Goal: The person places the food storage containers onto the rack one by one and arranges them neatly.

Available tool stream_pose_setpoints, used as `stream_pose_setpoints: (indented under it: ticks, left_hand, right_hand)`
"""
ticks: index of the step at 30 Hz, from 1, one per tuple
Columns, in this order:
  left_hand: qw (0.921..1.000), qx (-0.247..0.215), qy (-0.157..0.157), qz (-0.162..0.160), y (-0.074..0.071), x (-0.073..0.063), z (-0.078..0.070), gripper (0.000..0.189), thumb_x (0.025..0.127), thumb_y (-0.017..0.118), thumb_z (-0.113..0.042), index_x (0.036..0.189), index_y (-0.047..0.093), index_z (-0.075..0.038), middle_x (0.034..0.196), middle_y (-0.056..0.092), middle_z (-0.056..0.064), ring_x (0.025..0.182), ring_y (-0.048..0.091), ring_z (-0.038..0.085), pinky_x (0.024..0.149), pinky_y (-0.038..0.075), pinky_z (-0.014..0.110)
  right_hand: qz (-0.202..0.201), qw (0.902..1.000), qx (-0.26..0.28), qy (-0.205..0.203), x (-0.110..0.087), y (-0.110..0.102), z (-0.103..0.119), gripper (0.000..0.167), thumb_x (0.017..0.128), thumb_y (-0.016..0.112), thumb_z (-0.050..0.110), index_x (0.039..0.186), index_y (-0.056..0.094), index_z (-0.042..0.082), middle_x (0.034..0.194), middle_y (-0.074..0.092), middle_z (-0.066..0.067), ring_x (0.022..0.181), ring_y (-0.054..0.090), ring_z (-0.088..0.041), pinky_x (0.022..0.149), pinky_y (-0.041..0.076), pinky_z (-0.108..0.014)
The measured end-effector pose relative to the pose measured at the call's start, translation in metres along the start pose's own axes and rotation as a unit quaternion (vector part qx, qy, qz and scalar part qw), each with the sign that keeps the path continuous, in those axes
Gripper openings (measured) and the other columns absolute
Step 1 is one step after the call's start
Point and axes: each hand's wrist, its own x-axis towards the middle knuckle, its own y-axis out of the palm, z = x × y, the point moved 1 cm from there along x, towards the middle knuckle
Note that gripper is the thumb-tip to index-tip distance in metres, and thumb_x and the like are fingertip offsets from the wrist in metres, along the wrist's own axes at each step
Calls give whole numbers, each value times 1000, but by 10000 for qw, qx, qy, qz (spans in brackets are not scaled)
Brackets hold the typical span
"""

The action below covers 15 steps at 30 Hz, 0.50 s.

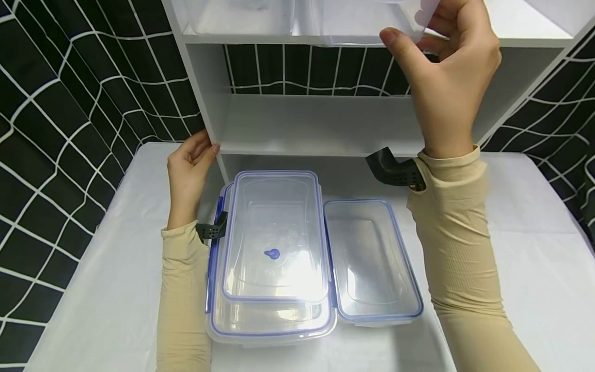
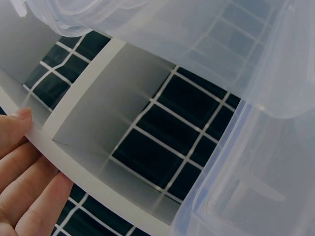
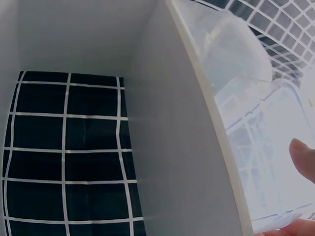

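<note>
Held container (image 1: 360,25): a clear, empty-looking plastic box is held at the front edge of the top board (image 1: 525,26); whether its weight is borne by the board cannot be told.
Right hand (image 1: 451,77): the container's right end is gripped, with the thumb laid on the near face and the fingers behind; the grip is parted only by the plastic held in it.
Second container (image 1: 244,18): another clear box is seen on the same board, just left of the held one.
Left hand (image 1: 190,168): the front edge of the left side panel (image 1: 197,77) is pinched between thumb and fingers, the grip being parted by the panel's thickness.
White shelf unit (image 1: 321,124): a middle shelf is seen below the top board.
Stacked boxes: a clear blue-rimmed upper box (image 1: 274,217), marked by a blue knob (image 1: 273,253), is set on a larger lower box (image 1: 265,325).
Side box (image 1: 372,258): a smaller blue-rimmed box is placed just right of the stack.
Bench (image 1: 125,248): the boxes are carried on a white-covered surface.
Backdrop (image 1: 60,170): the scene is surrounded by dark cloth with white grid lines.
</note>
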Motion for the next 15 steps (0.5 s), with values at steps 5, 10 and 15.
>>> stream_pose_setpoints:
  ticks: [5,10,15]
  left_hand:
    - [10000,18,5,9,0,-1,-1,36,89,60,4,124,54,12,120,59,25,107,62,26,85,52,23]
    - [10000,9,5,3,0,-1,-1,36,89,60,4,124,54,12,120,59,25,107,62,25,85,52,23]
    - [10000,-5,7,-5,0,0,0,35,89,60,4,123,55,12,120,59,25,107,62,25,85,52,23]
  right_hand:
    - [125,9980,-114,-607,-1,1,-5,32,73,81,12,102,68,7,98,68,-5,89,63,-17,80,53,-22]
    - [148,9959,-39,-886,-1,3,-8,32,74,81,13,102,68,6,98,68,-7,90,64,-18,80,53,-23]
    - [108,9962,-83,-857,0,5,-8,32,73,81,14,102,68,7,97,68,-5,91,64,-17,80,53,-23]
